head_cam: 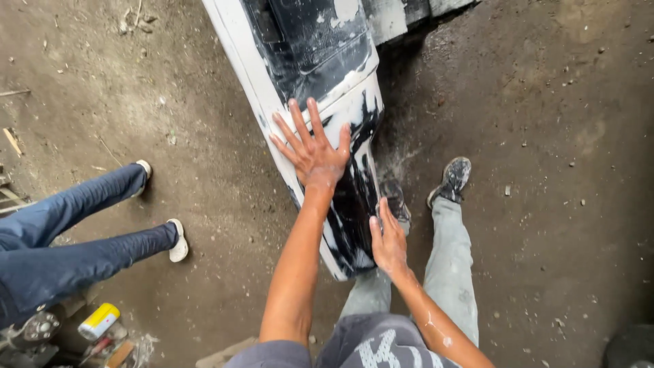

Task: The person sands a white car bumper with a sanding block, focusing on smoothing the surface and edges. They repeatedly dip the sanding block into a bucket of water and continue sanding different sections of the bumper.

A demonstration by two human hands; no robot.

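A long black car body panel (320, 48) with white filler patches and a white edge stands on the dirt floor in front of me, running from the top of the view down to my legs. My left hand (312, 146) lies flat on its middle, fingers spread, palm against a white patch. My right hand (388, 238) rests with fingers together on the panel's near lower end, beside my grey trouser leg. Neither hand holds anything.
Another person's legs in dark blue trousers (68, 232) and white shoes stretch in from the left. A yellow-capped can (99, 320) and small tools lie at the bottom left. My dusty shoes (453, 178) stand right of the panel. Dirt floor (558, 136) all around.
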